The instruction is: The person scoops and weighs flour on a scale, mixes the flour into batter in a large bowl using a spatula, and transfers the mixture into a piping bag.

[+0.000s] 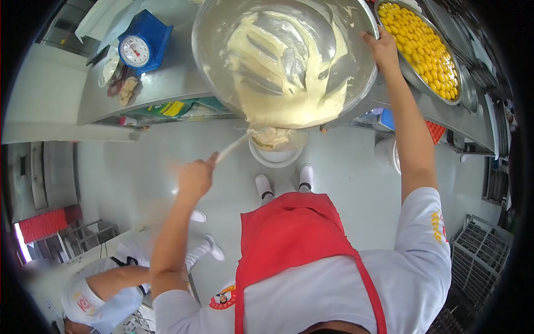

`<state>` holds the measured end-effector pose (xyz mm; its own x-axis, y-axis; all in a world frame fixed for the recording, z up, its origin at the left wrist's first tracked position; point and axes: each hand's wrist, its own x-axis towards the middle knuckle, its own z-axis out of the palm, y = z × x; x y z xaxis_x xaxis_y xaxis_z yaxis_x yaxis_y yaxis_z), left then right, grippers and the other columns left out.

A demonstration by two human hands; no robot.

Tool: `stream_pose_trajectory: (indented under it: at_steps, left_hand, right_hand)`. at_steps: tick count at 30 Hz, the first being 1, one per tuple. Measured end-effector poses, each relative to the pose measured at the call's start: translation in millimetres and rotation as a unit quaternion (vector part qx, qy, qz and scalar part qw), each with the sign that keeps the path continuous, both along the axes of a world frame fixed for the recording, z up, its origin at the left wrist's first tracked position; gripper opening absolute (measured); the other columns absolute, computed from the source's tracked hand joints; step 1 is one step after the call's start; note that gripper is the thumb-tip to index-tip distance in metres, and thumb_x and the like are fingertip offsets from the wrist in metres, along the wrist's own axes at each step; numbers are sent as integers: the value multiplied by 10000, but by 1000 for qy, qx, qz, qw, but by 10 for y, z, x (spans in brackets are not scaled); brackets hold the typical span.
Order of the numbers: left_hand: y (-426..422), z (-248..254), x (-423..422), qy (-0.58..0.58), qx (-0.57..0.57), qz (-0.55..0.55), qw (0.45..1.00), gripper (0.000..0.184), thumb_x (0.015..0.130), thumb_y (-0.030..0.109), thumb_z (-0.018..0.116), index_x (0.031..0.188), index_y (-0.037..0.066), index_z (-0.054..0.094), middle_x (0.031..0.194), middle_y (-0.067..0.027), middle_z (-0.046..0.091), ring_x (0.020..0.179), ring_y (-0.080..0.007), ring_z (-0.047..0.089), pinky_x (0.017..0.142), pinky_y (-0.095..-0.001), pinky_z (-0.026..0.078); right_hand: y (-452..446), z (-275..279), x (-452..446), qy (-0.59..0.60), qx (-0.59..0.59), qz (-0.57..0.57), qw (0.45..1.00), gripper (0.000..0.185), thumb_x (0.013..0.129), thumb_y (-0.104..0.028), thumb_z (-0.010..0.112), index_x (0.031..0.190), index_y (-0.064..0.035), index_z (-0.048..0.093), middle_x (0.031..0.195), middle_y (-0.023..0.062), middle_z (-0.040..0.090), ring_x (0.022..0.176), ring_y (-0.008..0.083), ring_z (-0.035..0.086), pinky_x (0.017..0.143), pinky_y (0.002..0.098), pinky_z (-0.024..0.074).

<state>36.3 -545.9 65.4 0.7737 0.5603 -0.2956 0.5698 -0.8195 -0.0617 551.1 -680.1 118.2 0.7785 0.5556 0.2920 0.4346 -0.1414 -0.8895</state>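
Observation:
A large metal mixing bowl [214,72] is tilted toward me, its inside smeared with pale yellow batter [292,106] that has gathered at the lower rim. My right hand [382,49] grips the bowl's right rim. In my left hand [194,177] is the white handle of a spatula [232,148]; its far end, at the bowl's lower lip, is coated with batter. Directly beneath that lip stands a white bucket [278,160] on the floor, partly hidden by the batter and the spatula's end.
A blue dial scale [146,44] sits on the metal counter [183,72] at left. To the right is a metal bowl of egg yolks [425,55]. Another white bucket [389,155] stands below the counter. A co-worker [103,289] is at lower left; a wire rack [481,250] stands right.

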Motion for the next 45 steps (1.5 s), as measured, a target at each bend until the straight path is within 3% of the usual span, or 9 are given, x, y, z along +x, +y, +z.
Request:
stream_pose_trajectory:
  at_steps: [8,12,19,24,30,36,39,43,45]
  left_hand:
    - [-491,-1459,-347,-247,-258,260,897,269,908,255,493,1122,132,602,631,-93,587,487,-264,567,490,-371,468]
    - [-612,-1497,-244,-280,-541,424,670,263,925,266,506,991,40,625,579,13,461,407,-65,426,361,-218,328]
    - [-676,-1234,-392,-274,-759,415,421,382,915,312,483,1033,-44,556,516,1,411,337,-87,340,328,-223,273]
    - [-543,-792,-648,-272,-794,388,381,499,835,387,603,1046,-60,541,511,-22,410,328,-90,331,302,-222,258]
    - [20,362,-599,-317,-724,322,521,472,777,349,668,1018,-50,596,500,5,439,356,-76,376,329,-220,273]
    - [1262,1225,1374,-189,-174,109,960,288,838,274,601,1007,47,653,644,-61,577,588,-142,557,550,-307,434]
    - [1588,1063,2228,-146,-1,-65,987,279,779,303,632,945,83,676,772,-210,621,764,-388,591,715,-436,463]
    - [1731,1117,2260,-486,193,-132,842,164,817,188,624,931,75,659,920,-123,625,843,-312,593,724,-389,470]
    - [1665,1192,1648,-545,156,153,809,193,867,182,597,952,12,635,834,-65,637,722,-179,614,651,-301,477]
  right_hand:
    - [121,-589,821,202,-80,-38,975,959,710,-315,767,1375,95,210,1182,222,550,1048,237,563,878,332,454]
    - [216,-861,1196,207,-107,-18,972,934,714,-335,761,1362,97,245,1171,203,558,1020,227,572,855,318,459]
    - [526,-590,1025,26,-112,-66,991,382,845,-362,626,1035,-32,644,914,43,660,809,119,587,752,256,463]
    - [674,-771,1224,-5,-43,-27,999,377,859,-355,607,1063,-42,651,947,41,671,845,96,588,767,237,455]
    - [843,-664,1111,40,-19,-1,999,331,838,-304,639,1078,-76,658,950,45,685,841,91,603,778,240,458]
    - [1034,-693,1224,48,-42,23,998,319,830,-304,639,1046,-70,667,946,62,686,835,117,611,771,259,460]
    - [882,-590,1046,-45,-21,-73,996,313,836,-308,624,1005,-49,669,918,72,678,823,131,602,761,269,459]
    - [-46,-602,-10,-104,91,-192,972,223,894,-222,552,879,-5,604,688,39,561,665,105,504,618,266,428]
    - [-530,-1298,-721,3,12,-87,996,142,903,-110,513,826,-31,602,728,5,561,604,76,484,557,231,403]
